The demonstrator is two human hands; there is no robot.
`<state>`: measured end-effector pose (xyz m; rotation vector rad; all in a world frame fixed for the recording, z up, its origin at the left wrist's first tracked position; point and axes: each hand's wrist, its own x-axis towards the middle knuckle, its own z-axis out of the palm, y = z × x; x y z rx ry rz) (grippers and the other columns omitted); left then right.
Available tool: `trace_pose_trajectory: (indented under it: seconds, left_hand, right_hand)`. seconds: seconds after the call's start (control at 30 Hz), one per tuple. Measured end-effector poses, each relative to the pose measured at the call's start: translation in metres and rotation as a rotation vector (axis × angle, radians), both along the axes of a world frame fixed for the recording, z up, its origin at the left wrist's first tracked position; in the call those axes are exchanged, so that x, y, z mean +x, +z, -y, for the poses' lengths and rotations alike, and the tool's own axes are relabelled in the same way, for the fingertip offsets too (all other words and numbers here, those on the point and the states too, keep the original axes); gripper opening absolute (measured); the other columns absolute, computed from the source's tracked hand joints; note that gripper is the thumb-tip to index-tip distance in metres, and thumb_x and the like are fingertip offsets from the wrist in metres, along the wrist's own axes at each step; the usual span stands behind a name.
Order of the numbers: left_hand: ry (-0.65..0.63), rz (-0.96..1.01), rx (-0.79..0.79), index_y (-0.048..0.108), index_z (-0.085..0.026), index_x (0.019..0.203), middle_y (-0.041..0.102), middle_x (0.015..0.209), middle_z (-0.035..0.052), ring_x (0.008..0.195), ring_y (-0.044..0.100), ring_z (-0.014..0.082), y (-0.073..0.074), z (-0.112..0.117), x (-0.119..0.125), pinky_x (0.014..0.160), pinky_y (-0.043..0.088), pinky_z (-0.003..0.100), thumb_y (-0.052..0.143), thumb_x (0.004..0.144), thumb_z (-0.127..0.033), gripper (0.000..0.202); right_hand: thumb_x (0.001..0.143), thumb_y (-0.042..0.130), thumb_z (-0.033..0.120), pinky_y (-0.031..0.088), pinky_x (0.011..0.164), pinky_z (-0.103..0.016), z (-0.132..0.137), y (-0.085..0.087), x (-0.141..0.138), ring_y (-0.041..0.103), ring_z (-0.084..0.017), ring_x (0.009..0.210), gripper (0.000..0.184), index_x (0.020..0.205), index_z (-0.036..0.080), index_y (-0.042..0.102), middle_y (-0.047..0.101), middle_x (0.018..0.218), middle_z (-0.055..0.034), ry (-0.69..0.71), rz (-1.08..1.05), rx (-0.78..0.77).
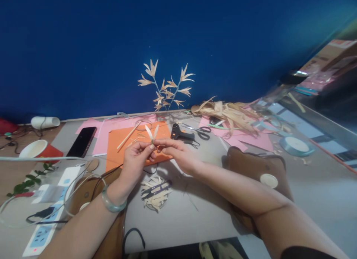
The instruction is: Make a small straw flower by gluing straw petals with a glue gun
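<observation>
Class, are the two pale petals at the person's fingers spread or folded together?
Spread: the petals form a V, tips apart, bases close together at the fingers.

Open passage lies across the grey tabletop (pixel 200 221) between the dish of husk pieces (pixel 156 203) and the right forearm (pixel 240 188), whereas the glue gun (pixel 178 132) and scissors (pixel 204 133) obstruct forward reach, and the power strip (pixel 41 234) restricts the left.

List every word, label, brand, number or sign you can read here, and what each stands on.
No text can be read.
Red and white cup: any print is too blurred.
Power strip: any lettering is too small.
Ribbon roll: any print on its pale centre is too blurred.
</observation>
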<state>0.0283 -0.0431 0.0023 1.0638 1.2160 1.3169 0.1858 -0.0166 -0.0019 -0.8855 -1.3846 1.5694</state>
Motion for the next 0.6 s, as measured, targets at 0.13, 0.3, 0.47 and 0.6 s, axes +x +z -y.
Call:
trace_pose_trajectory:
  seconds: [0.13, 0.3, 0.47, 0.6]
  left_hand:
    - [-0.009, -0.024, -0.008, 0.066, -0.012, 0.075, 0.065, 0.057, 0.0004, 0.052, 0.059, 0.0097, -0.0013, 0.0002, -0.0006, 0.054, 0.049, 0.020, 0.072, 0.074, -0.029, 0.017]
    - [-0.026, -0.027, -0.011, 0.066, -0.012, 0.077, 0.065, 0.058, 0.0006, 0.052, 0.058, 0.0096, -0.0024, 0.0000, -0.0011, 0.054, 0.049, 0.020, 0.070, 0.075, -0.031, 0.020]
    - [-0.024, -0.040, -0.027, 0.065, -0.012, 0.076, 0.064, 0.057, 0.0002, 0.050, 0.058, 0.0101, -0.0022, 0.0000, -0.0015, 0.053, 0.049, 0.021, 0.071, 0.074, -0.033, 0.021]
    - [-0.016, -0.053, -0.052, 0.065, -0.012, 0.076, 0.063, 0.057, 0.0004, 0.051, 0.058, 0.0109, -0.0024, 0.0002, -0.0016, 0.053, 0.050, 0.023, 0.071, 0.073, -0.034, 0.023]
  right_hand:
    - [0.069, 0.055, 0.015, 0.042, 0.095, -0.033, -0.0015, -0.0022, -0.0009, 0.061, -0.015, 0.090, 0.033, 0.096, 0.021, 0.074, 0.072, 0.097, -0.0022, 0.015, -0.069, -0.106]
    - [0.065, 0.057, 0.015, 0.040, 0.094, -0.032, -0.0025, -0.0005, -0.0019, 0.059, -0.015, 0.087, 0.032, 0.090, 0.020, 0.075, 0.071, 0.091, -0.0016, 0.022, -0.135, -0.187]
    - [0.061, 0.058, 0.016, 0.039, 0.092, -0.032, -0.0022, 0.0038, -0.0033, 0.058, -0.016, 0.088, 0.030, 0.085, 0.020, 0.075, 0.070, 0.089, -0.0013, 0.022, -0.133, -0.216]
    - [0.060, 0.060, 0.017, 0.039, 0.090, -0.032, -0.0019, 0.0050, -0.0040, 0.058, -0.016, 0.088, 0.028, 0.084, 0.020, 0.073, 0.069, 0.090, -0.0013, 0.022, -0.128, -0.235]
